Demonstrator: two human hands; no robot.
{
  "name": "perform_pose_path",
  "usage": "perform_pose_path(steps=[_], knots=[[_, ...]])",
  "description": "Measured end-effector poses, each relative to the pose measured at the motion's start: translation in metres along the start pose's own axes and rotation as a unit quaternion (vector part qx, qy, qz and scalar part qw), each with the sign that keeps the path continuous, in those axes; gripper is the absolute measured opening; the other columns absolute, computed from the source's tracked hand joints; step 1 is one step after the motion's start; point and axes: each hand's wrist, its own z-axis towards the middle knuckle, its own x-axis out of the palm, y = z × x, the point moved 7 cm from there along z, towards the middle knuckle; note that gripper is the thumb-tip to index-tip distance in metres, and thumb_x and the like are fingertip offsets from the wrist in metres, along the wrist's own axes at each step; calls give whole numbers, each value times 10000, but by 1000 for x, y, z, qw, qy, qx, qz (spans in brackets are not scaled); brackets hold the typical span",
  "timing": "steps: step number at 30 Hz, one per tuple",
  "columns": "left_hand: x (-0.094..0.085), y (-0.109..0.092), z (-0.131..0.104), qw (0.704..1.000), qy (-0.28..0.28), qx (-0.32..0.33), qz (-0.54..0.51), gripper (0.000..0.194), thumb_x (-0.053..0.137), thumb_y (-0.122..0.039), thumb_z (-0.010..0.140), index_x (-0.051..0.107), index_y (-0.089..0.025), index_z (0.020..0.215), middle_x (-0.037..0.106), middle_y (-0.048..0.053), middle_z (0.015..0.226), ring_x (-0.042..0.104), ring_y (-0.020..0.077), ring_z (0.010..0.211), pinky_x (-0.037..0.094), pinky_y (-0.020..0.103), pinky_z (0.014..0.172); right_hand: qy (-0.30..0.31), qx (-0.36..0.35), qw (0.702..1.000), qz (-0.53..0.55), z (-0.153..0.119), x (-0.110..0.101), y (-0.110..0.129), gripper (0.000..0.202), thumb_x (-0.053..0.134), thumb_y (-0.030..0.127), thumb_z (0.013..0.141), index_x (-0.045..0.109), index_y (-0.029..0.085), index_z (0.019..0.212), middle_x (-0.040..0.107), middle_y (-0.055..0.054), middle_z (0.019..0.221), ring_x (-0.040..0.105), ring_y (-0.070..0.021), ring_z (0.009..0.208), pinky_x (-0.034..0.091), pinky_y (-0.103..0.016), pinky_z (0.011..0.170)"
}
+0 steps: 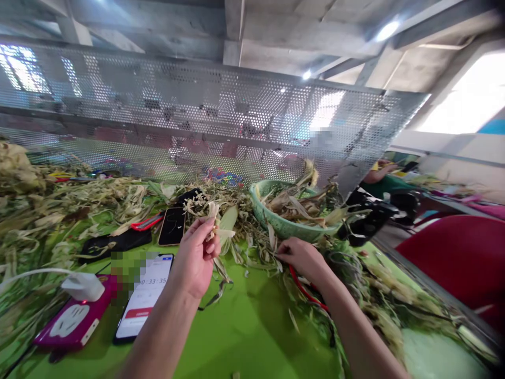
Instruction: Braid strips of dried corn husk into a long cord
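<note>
My left hand (199, 255) is closed around a small bunch of pale corn husk strips (214, 213), held up over the green table. A wider piece of husk (229, 223) shows just behind the fingers. My right hand (302, 258) is lower and to the right, thumb and fingers pinched together at the edge of the loose husk scraps (258, 258). What lies between those fingertips is too small to make out. Beneath the right wrist, a red-handled tool (305, 292) lies partly hidden.
A green basin (272, 223) full of dry husks stands behind my right hand. On the left lie a lit phone (145, 305), a dark phone (172, 226), a purple power bank (74, 321) and red-handled scissors (147, 223). A perforated metal screen (221, 121) crosses the back.
</note>
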Motion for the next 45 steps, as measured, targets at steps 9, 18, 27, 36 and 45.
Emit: perform_pose_path(steps=[9, 18, 27, 36, 45], knots=[[2, 11, -3, 1000, 1, -16, 15, 189, 715, -210, 683, 551, -150, 757, 524, -41, 668, 329, 4, 432, 231, 148, 387, -26, 18, 995, 95, 4, -13, -3, 137, 549, 284, 750, 630, 174, 751, 651, 5, 672, 577, -159, 640, 399, -237, 586], [4, 33, -4, 997, 39, -36, 51, 179, 698, -236, 715, 550, -151, 770, 443, -62, 590, 317, 12, 439, 220, 154, 395, -51, 25, 988, 146, 0, -34, 0, 221, 555, 363, 770, 635, 158, 792, 644, -9, 656, 561, -150, 604, 415, -242, 578], [5, 36, -4, 996, 51, -44, 55, 176, 694, -222, 717, 540, -153, 767, 460, -55, 620, 335, 9, 445, 216, 152, 398, -54, 61, 993, 84, -4, -14, -12, 89, 653, 210, 631, 719, 209, 691, 637, -31, 731, 548, -187, 700, 366, -282, 659], [8, 40, -6, 992, 78, -71, 74, 154, 678, -229, 735, 556, -161, 799, 490, -46, 622, 379, 13, 462, 225, 149, 411, -39, 60, 974, 213, -2, -14, 0, 149, 566, 330, 745, 584, 183, 734, 608, 5, 677, 503, -127, 550, 386, -242, 529], [12, 44, -10, 982, 101, -100, 122, 147, 667, -266, 751, 568, -176, 811, 514, -42, 645, 403, 20, 475, 240, 153, 428, -60, 54, 924, 373, -6, -27, 19, 217, 602, 372, 753, 543, 184, 847, 566, 29, 634, 498, -99, 508, 415, -220, 478]])
